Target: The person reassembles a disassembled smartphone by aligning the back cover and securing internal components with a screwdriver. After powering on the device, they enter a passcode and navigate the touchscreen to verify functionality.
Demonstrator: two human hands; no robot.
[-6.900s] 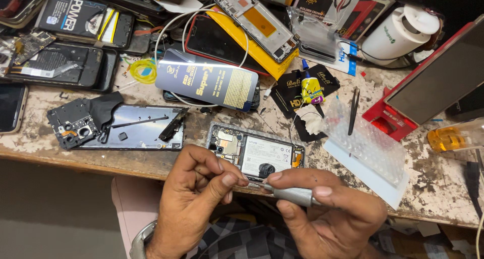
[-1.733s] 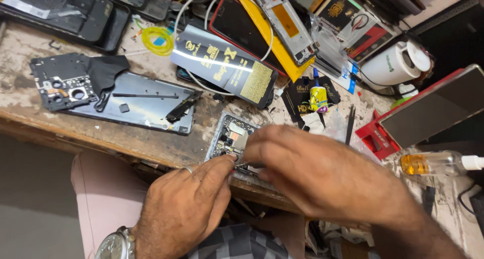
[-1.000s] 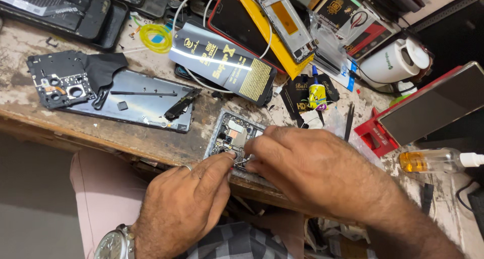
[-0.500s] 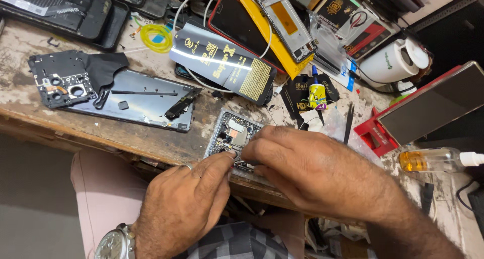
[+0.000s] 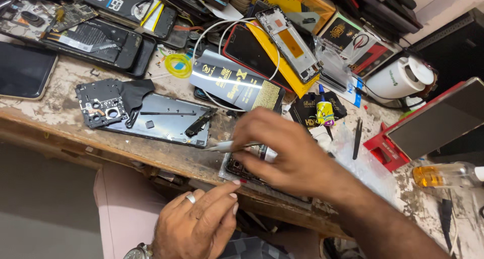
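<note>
My right hand (image 5: 287,153) holds a slim grey tool (image 5: 222,147), tip pointing left, above an opened phone (image 5: 242,168) lying at the bench's front edge. The hand hides most of that phone. My left hand (image 5: 199,223), with a ring and a wristwatch, sits below the bench edge; its fingertips touch the phone's near edge and it holds nothing. A dark back cover (image 5: 161,122) with loose black parts lies to the left of the phone.
The worn wooden bench (image 5: 60,113) is crowded: phones and frames at the back, a dark glossy pack (image 5: 237,82), a yellow tape roll (image 5: 179,66), a small glue bottle (image 5: 325,110), tweezers (image 5: 357,138), a white mug (image 5: 398,80), a red stand (image 5: 388,148), an amber bottle (image 5: 443,174).
My right hand has lifted off the phone and now shows the grey tool pointing left. My left hand has pulled back toward me. The view has shifted right.
</note>
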